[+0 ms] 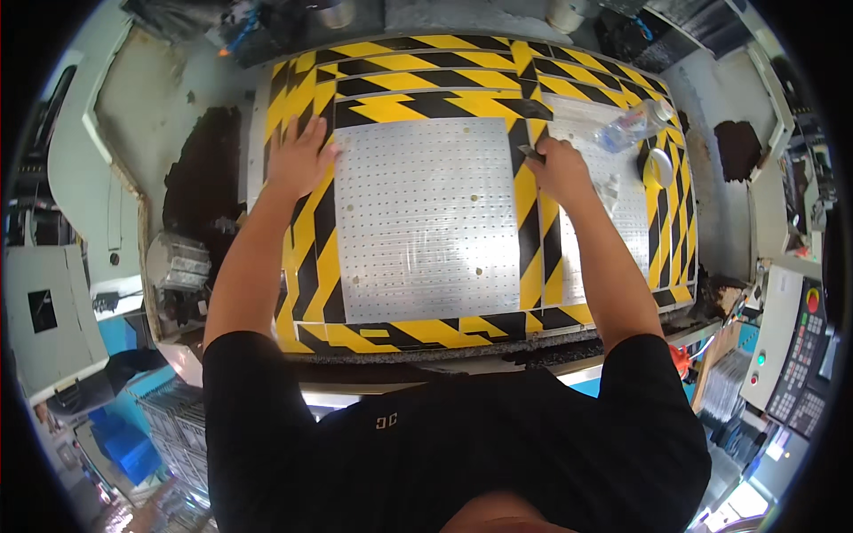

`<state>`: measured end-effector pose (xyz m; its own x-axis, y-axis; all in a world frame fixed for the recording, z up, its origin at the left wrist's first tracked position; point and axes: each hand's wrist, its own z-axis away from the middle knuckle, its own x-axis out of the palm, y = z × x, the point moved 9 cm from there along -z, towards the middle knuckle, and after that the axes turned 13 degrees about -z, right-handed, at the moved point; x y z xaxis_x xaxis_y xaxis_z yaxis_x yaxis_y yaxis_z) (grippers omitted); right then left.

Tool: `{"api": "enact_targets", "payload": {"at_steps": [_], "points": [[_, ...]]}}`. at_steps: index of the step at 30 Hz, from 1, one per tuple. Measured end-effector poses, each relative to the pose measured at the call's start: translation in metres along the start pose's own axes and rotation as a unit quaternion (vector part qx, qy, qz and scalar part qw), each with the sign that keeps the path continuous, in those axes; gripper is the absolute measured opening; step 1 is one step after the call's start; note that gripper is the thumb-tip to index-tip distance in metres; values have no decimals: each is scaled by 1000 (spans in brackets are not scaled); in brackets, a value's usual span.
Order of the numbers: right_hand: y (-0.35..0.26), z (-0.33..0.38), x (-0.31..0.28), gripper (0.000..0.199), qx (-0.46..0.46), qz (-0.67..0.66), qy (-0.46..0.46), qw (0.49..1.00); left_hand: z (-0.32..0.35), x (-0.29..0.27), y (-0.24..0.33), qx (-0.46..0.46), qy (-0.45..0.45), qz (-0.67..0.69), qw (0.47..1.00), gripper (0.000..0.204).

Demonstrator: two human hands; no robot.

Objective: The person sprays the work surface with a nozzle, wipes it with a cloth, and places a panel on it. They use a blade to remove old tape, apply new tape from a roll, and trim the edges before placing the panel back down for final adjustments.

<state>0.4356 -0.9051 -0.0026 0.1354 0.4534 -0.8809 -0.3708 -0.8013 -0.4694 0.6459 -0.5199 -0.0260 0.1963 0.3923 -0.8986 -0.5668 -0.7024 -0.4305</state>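
My left hand (pixel 299 156) lies flat with fingers spread on the yellow-and-black striped tape (pixel 313 258), beside the upper left edge of a perforated metal plate (pixel 426 218). Closed around a small dark utility knife (pixel 531 154), my right hand (pixel 564 169) rests near the plate's upper right side. The knife's tip points left, over the striped tape between this plate and a second perforated plate (pixel 633 226). Most of the knife's handle is hidden in my fingers.
A clear plastic bottle (pixel 626 129) lies on the right plate, with a tape roll (pixel 659 167) near it. Beyond the machine bed, a control panel (pixel 795 355) with buttons stands at right. A clear container (pixel 180 262) sits at left, next to dark debris (pixel 203 169).
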Motion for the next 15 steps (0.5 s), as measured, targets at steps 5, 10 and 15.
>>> {"api": "enact_targets", "payload": {"at_steps": [5,10,15], "points": [[27,-7,10,21,55,5,-35,998,-10,-21,20,-33,-78,-6,996,72],[3,-7,3,21,62,-109,28,992,-12,-29,57,-50,-49,38,997,70],[-24,-43,-1,25,18,-136,108,985,-22,-45,108,19,20,104,994,66]]}}
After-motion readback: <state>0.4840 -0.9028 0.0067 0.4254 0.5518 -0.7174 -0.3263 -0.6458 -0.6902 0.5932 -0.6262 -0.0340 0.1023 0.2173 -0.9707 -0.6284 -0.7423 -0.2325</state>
